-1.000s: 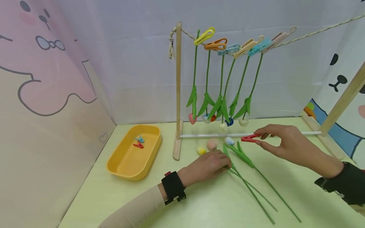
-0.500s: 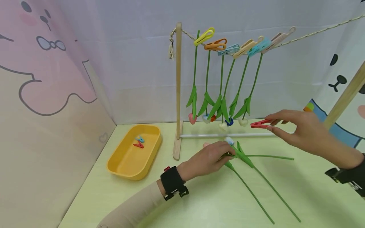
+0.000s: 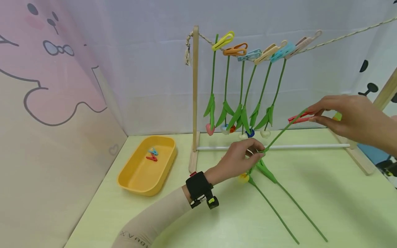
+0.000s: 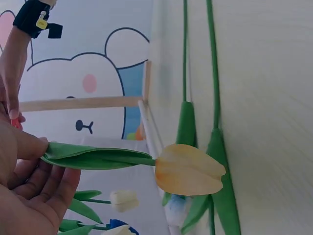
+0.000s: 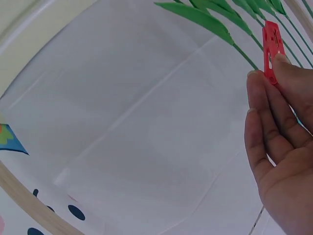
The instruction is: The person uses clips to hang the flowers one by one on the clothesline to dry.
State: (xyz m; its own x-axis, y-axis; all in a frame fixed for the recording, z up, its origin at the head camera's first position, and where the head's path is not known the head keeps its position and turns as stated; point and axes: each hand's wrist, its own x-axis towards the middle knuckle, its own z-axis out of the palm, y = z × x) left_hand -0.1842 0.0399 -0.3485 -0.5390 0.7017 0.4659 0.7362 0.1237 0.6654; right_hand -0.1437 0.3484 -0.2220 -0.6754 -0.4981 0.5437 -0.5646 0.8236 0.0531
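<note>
My left hand (image 3: pixel 237 158) pinches a yellow tulip (image 3: pixel 244 177) at its leaves, just above the table. In the left wrist view its bloom (image 4: pixel 188 169) looks pale orange. The tulip's green stem (image 3: pixel 280 133) slants up to the right, its end beside a red clothespin (image 3: pixel 300 119). My right hand (image 3: pixel 356 115) pinches that clothespin between thumb and fingers; the right wrist view shows the clothespin (image 5: pixel 272 51) at the fingertips. Two more tulips lie on the table, their stems (image 3: pixel 302 210) pointing towards the near right; my left hand mostly hides their blooms.
Several tulips (image 3: pixel 242 82) hang bloom down from a rope (image 3: pixel 344 39), held by coloured clothespins (image 3: pixel 235 50). A wooden post (image 3: pixel 195 89) and a white rod (image 3: pixel 307 146) belong to the stand. At left, a yellow tray (image 3: pixel 124 177) holds a blue and a red clothespin.
My left hand has lifted the yellow tulip off the table and moved right, swinging its stem up. My right hand has moved right and up with the red clothespin.
</note>
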